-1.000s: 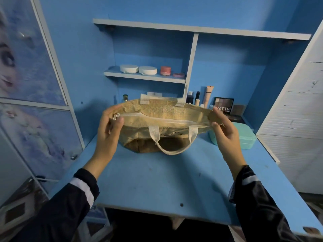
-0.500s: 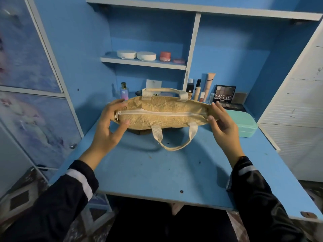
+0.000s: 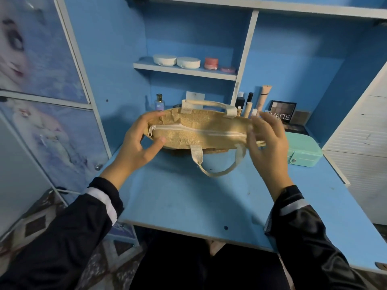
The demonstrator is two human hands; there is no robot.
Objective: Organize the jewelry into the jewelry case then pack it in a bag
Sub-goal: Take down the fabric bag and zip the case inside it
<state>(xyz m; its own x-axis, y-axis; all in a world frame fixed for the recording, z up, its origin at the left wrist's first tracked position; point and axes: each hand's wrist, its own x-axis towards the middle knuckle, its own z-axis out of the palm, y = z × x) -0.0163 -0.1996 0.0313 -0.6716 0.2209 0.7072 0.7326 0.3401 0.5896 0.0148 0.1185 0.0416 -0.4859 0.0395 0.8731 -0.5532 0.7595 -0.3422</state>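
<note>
While both hands are up over the blue desk (image 3: 188, 197), the woven bag (image 3: 209, 122) sits between them at twelve o'clock, lifted just clear of the desktop. Its top faces us and its white zip (image 3: 199, 130) is run closed from end to end. The left hand (image 3: 138, 143) has the nine o'clock end: fingers curled over the far edge, thumb pressed on the near side just below the zip pull (image 3: 151, 131). That's a firm pinch. The right hand (image 3: 268, 147) is at the three o'clock end and it's blurred. The fingers look spread and fairly straight, and I can't tell whether they actually touch the fabric. One pale handle (image 3: 217, 169) droops toward six o'clock, just above the desktop, and the other handle (image 3: 207, 104) arches up on the far side.

Over at two o'clock the mint jewelry case (image 3: 303, 149) lies flat on the desk with its lid down, just beside the right hand and apart from the bag. Behind it, a palette (image 3: 281, 113) marked MATTE leans at the back, with a few tubes (image 3: 265, 97) standing next to it. At eleven o'clock there's a small bottle (image 3: 159, 102), and on the shelf (image 3: 184, 72) above sit two white tubs (image 3: 165, 59).
</note>
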